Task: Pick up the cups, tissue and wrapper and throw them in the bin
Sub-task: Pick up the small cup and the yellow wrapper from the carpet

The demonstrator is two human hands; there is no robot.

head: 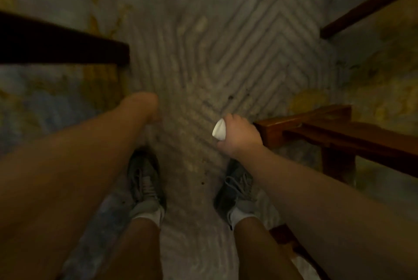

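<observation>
Right hand (pixel 239 137) grip around smooth white cup (pixel 219 130), ribbed grey rug (pixel 226 60)

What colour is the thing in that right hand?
White; the cup in the right hand shows clearly in the head view.

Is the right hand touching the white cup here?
Touching. The head view shows the right hand closed around the white cup, whose end pokes out past the fingers.

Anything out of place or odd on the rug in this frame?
Dark specks dot the rug ahead of the shoes. The right hand grips a white cup. The left hand is too blurred to judge. No bin shows.
</observation>
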